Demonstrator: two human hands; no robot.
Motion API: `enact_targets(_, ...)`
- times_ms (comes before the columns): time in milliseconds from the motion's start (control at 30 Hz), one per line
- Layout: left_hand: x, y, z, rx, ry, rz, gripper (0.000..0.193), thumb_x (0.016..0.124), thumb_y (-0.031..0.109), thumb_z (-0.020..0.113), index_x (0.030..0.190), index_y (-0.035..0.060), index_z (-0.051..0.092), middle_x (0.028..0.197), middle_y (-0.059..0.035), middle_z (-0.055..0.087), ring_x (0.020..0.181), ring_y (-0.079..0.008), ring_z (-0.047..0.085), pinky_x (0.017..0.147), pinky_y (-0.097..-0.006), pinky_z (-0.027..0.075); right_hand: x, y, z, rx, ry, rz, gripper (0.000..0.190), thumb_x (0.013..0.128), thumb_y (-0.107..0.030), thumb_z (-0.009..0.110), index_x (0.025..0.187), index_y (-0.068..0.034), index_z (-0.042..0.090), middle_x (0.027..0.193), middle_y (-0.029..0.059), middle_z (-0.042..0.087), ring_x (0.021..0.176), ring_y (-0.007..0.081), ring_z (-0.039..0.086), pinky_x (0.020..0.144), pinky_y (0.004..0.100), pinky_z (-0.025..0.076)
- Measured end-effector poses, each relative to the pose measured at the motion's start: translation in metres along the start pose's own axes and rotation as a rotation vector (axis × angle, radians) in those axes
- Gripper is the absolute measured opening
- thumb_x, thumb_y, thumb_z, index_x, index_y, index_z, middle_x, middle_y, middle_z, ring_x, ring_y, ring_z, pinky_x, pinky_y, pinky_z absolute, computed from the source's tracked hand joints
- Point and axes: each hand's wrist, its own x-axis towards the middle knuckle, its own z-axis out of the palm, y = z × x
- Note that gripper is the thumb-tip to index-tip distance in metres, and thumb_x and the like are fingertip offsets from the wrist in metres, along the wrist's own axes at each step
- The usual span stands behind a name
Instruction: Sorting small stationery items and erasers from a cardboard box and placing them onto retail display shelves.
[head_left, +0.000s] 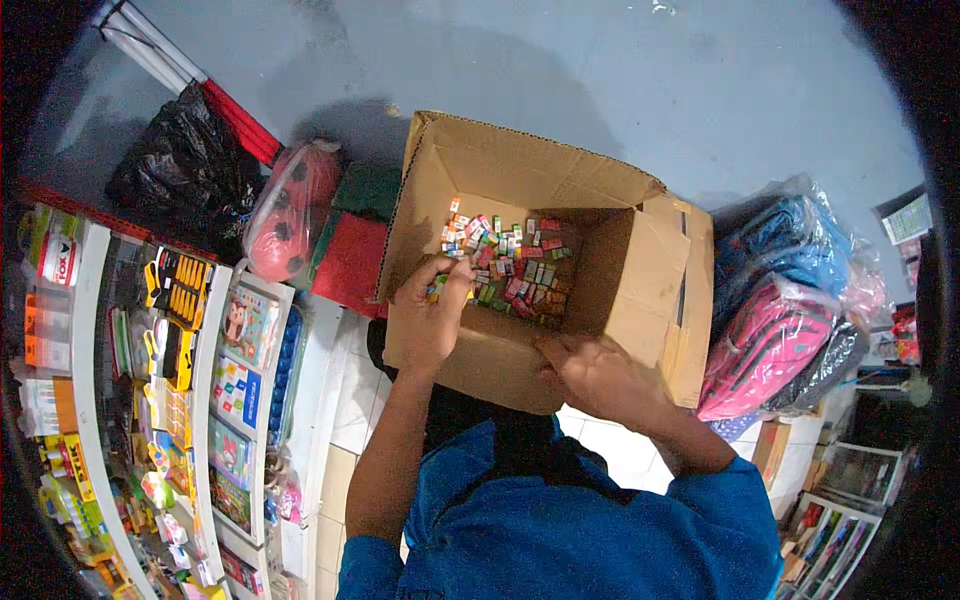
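An open cardboard box (480, 352) stands directly before me against my body, its mouth facing up. Many small coloured cartons (517, 274) lie loose and jumbled on its bottom, mostly white, red, green and orange. My left hand (433, 311) reaches over the near left side, thumb and forefinger bent close to the cartons. Whether a carton is between those fingers cannot be made out. At the near right side, my right hand (604, 375) has its fingers curled on the box's edge.
Shelves (214, 405) with packaged goods and books run along the left. Behind them lie a black plastic bag (184, 165) and a bagged pink ball (285, 225). Plastic-wrapped blue (795, 232) and pink backpacks (772, 345) stand close on the right. A grey wall (525, 52) rises behind.
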Motion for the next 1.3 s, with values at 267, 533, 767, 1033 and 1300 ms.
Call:
enact_targets(267,-0.014,-0.008,-0.008,-0.011,-0.009,0.043,0.020,0.091,0.020,0.065,0.085,0.0011,0.065,0.078,-0.0014,0.065,0.077,-0.0081,0.057,0.072,-0.0249,0.046,0.085,0.039,-0.023,0.157,-0.017,-0.136,0.022,0.089,-0.016,0.057,0.103,0.000,0.063,0.097,0.0252,0.067,0.095,0.0404,0.065,0.083,0.0484,0.052)
enact_targets(533,-0.017,-0.005,-0.008,0.027,-0.017,0.030,0.025,0.091,0.025,0.065,0.089,0.0007,0.066,0.077,-0.0041,0.064,0.073,-0.0089,0.056,0.069,-0.0262,0.046,0.244,0.100,0.021,-0.310,-0.244,-0.037,0.033,0.077,-0.008,0.064,0.108,0.000,0.067,0.108,0.0199,0.068,0.104,0.0366,0.065,0.081,0.0447,0.054)
enact_targets(767,-0.011,-0.008,-0.005,0.123,-0.051,0.074,0.020,0.093,0.023,0.064,0.091,0.0039,0.068,0.079,0.0008,0.068,0.068,-0.0038,0.056,0.057,-0.0213,0.044,0.302,0.169,0.059,-0.142,-0.256,-0.052,0.046,0.066,-0.019,0.073,0.112,-0.011,0.068,0.110,0.0136,0.069,0.105,0.0292,0.066,0.081,0.0435,0.053)
enact_targets(1033,-0.012,-0.005,-0.007,0.131,-0.035,0.075,0.020,0.092,0.022,0.064,0.091,0.0023,0.068,0.079,-0.0023,0.069,0.070,-0.0071,0.059,0.063,-0.0243,0.048,0.298,0.133,0.042,-0.215,-0.068,-0.025,0.042,0.073,-0.014,0.066,0.115,-0.009,0.065,0.111,0.0163,0.068,0.104,0.0303,0.066,0.081,0.0454,0.053)
enact_targets(1300,-0.014,-0.001,-0.006,0.131,-0.045,0.139,0.021,0.092,0.021,0.064,0.088,0.0009,0.062,0.070,-0.0034,0.057,0.066,-0.0081,0.051,0.062,-0.0267,0.044,0.289,0.109,0.040,-0.301,0.015,0.010,0.038,0.081,-0.010,0.058,0.118,-0.007,0.062,0.113,0.0190,0.067,0.104,0.0314,0.066,0.081,0.0473,0.054)
